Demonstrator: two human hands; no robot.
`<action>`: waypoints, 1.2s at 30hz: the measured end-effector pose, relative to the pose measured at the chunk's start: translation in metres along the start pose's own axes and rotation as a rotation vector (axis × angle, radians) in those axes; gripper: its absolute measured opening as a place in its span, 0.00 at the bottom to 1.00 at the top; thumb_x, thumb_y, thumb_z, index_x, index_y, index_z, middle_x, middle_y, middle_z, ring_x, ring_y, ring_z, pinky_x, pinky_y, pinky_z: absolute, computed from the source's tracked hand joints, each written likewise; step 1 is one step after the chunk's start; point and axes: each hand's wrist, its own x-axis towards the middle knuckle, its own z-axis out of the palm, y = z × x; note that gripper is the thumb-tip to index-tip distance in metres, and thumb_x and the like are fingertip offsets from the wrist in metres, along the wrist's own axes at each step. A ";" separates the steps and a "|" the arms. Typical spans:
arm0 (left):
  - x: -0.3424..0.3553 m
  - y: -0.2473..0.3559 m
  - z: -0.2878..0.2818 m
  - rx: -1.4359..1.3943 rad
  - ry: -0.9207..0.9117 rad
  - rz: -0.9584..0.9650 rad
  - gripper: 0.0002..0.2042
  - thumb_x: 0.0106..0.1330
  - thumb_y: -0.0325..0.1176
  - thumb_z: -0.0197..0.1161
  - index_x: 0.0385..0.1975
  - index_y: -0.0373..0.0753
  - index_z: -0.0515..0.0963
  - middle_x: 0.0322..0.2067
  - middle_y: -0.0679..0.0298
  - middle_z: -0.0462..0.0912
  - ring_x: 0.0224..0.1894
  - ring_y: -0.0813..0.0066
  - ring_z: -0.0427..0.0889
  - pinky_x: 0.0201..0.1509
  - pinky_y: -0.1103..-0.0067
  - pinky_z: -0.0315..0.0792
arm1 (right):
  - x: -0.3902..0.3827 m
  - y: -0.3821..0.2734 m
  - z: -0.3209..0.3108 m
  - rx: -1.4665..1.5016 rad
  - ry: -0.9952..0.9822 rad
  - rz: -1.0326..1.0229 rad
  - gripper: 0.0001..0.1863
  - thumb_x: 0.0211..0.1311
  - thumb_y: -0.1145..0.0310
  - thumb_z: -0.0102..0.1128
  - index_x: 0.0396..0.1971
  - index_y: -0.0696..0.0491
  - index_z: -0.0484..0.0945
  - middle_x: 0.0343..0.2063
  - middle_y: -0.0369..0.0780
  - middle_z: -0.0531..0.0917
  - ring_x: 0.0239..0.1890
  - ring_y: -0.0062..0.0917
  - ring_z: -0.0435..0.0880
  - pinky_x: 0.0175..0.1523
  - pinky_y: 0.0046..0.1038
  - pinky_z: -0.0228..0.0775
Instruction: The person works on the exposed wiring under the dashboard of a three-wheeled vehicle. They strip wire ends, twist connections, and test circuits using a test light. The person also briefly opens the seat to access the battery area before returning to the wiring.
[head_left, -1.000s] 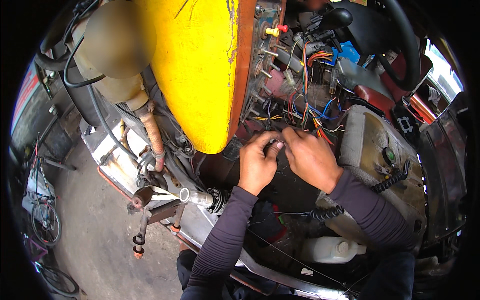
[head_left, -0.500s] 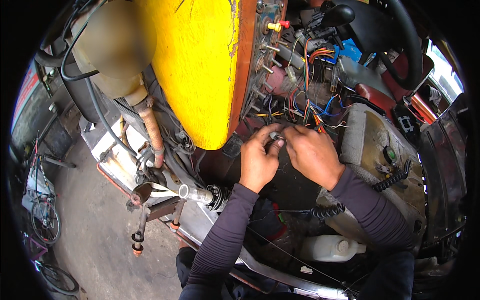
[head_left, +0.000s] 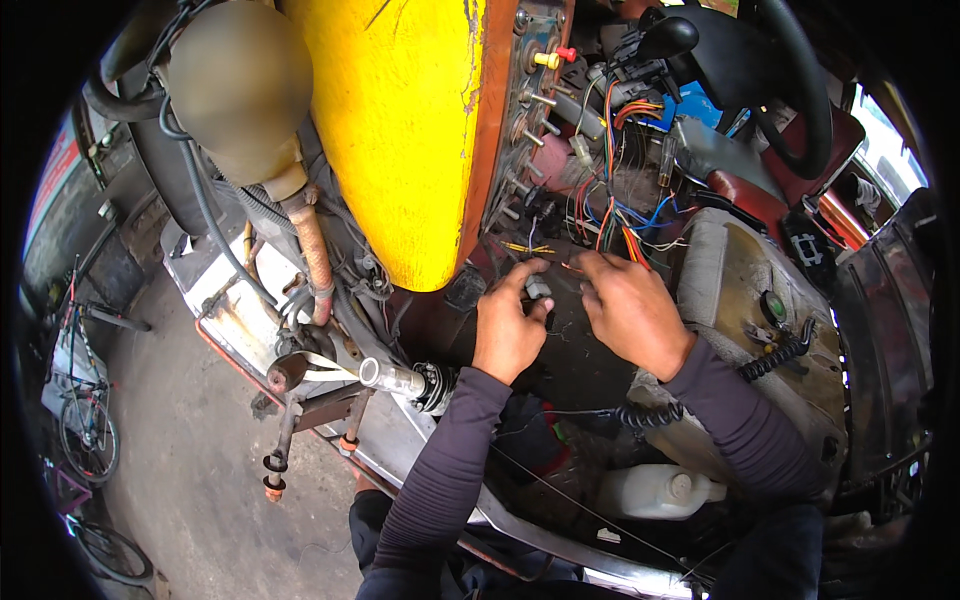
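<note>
My left hand (head_left: 512, 318) holds a small grey connector (head_left: 537, 287) between thumb and finger, below the yellow body panel (head_left: 385, 140). My right hand (head_left: 630, 315) is a little to its right, with thumb and index finger closed around a thin wire end (head_left: 568, 266). The two hands are slightly apart. Loose multicoloured wires (head_left: 630, 238) hang just beyond my fingers, beside a plate with several studs (head_left: 528, 135) and small red and yellow knobs.
A black steering wheel (head_left: 820, 130) is at upper right. A worn grey padded part (head_left: 725, 260) with a coiled cord (head_left: 785, 355) lies right, a white jug (head_left: 655, 492) below. Rusty pipe (head_left: 310, 250) and clear cylinder (head_left: 395, 377) are left. A bicycle (head_left: 85, 420) stands beyond.
My hands have moved apart, the left slightly down and left. The small grey connector, mostly hidden earlier, now shows in my left hand, and a wire end shows at my right fingertips.
</note>
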 end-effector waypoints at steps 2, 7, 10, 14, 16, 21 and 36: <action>-0.004 -0.003 -0.002 0.040 0.008 0.010 0.24 0.56 0.14 0.70 0.55 0.38 0.81 0.42 0.49 0.88 0.43 0.55 0.90 0.47 0.68 0.81 | -0.002 0.001 0.000 0.035 0.027 -0.005 0.17 0.56 0.79 0.65 0.47 0.61 0.77 0.36 0.52 0.85 0.38 0.52 0.87 0.43 0.47 0.80; -0.013 -0.004 -0.007 0.018 0.007 -0.021 0.26 0.56 0.14 0.70 0.56 0.39 0.81 0.46 0.48 0.87 0.45 0.51 0.89 0.49 0.67 0.81 | -0.007 0.000 -0.008 0.094 0.096 0.044 0.19 0.58 0.79 0.61 0.51 0.60 0.82 0.43 0.54 0.87 0.43 0.52 0.87 0.49 0.46 0.80; -0.016 -0.005 -0.009 0.001 0.024 -0.023 0.27 0.55 0.14 0.70 0.58 0.40 0.81 0.47 0.47 0.86 0.45 0.50 0.89 0.49 0.67 0.82 | -0.009 -0.001 -0.020 0.075 0.110 0.078 0.17 0.57 0.79 0.61 0.49 0.60 0.83 0.40 0.54 0.87 0.43 0.50 0.87 0.50 0.46 0.80; -0.026 -0.011 -0.017 0.139 0.083 0.013 0.26 0.59 0.14 0.69 0.60 0.40 0.81 0.50 0.48 0.88 0.44 0.62 0.92 0.45 0.73 0.82 | -0.009 -0.008 -0.040 0.052 0.044 0.172 0.14 0.61 0.77 0.61 0.45 0.60 0.86 0.40 0.54 0.88 0.45 0.52 0.87 0.51 0.43 0.79; -0.035 -0.010 -0.022 0.106 0.103 -0.001 0.26 0.60 0.14 0.69 0.60 0.37 0.80 0.52 0.49 0.87 0.45 0.62 0.92 0.46 0.74 0.82 | -0.008 -0.013 -0.054 0.030 0.059 0.162 0.14 0.61 0.76 0.60 0.45 0.60 0.87 0.39 0.54 0.88 0.44 0.51 0.88 0.51 0.42 0.79; -0.082 0.015 -0.041 0.030 0.146 -0.045 0.23 0.64 0.16 0.67 0.60 0.32 0.79 0.54 0.53 0.87 0.47 0.66 0.90 0.49 0.76 0.82 | -0.017 -0.002 -0.087 0.267 0.026 0.313 0.13 0.66 0.74 0.59 0.46 0.61 0.86 0.30 0.39 0.89 0.22 0.19 0.83 0.29 0.24 0.75; -0.223 0.021 -0.095 0.401 -0.177 0.305 0.10 0.70 0.36 0.68 0.44 0.37 0.85 0.44 0.51 0.86 0.54 0.49 0.83 0.69 0.59 0.72 | -0.177 -0.159 0.014 0.339 0.282 0.324 0.08 0.66 0.69 0.64 0.39 0.57 0.85 0.34 0.50 0.87 0.35 0.46 0.88 0.40 0.41 0.78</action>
